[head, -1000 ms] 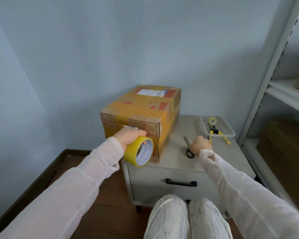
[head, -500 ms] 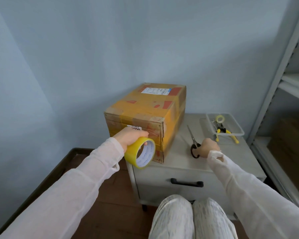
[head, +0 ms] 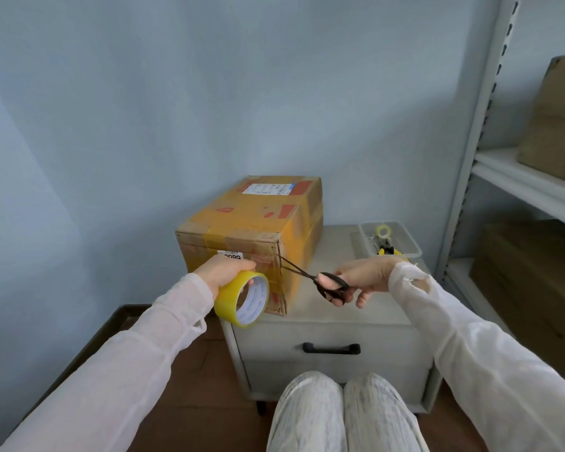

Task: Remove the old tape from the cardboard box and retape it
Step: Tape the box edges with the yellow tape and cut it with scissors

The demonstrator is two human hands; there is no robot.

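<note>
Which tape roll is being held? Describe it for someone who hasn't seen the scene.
Find the grey cabinet with the cardboard box on top. At the box's near face, the left hand grips the tape roll. It is the big yellow one with a white core, unlike the small roll in the clear tray at the cabinet's back right.

Soft, even daylight in a wide-angle head view.
Shadows are kept soft-edged: a faint diagonal gradient is cast across the blue wall [head: 209, 93], and the top of the cardboard box [head: 252, 216] is lit more strongly than its near face. The stored boxes [head: 532, 288] at right are left dim, and the pale sleeves [head: 128, 353] are rendered almost washed out. The shelf upright [head: 473, 158] is tilted by lens distortion; detail is slightly soft throughout.
</note>
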